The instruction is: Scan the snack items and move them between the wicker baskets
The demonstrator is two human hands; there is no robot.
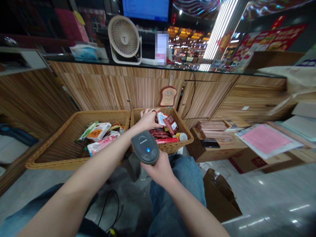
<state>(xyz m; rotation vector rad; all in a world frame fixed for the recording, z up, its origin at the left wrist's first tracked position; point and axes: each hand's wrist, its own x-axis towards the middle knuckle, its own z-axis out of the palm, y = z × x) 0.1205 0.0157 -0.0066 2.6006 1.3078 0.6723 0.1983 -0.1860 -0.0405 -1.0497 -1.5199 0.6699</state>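
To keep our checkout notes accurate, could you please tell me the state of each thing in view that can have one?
Barcode scanner: held in the right hand, blue light lit.
Left hand: holding a white-and-red packet.
Wicker baskets: both holding packaged goods.
Monitor: screen lit.
Desk fan: upright; running cannot be told.
Phone: flat on a cardboard box, screen dark.
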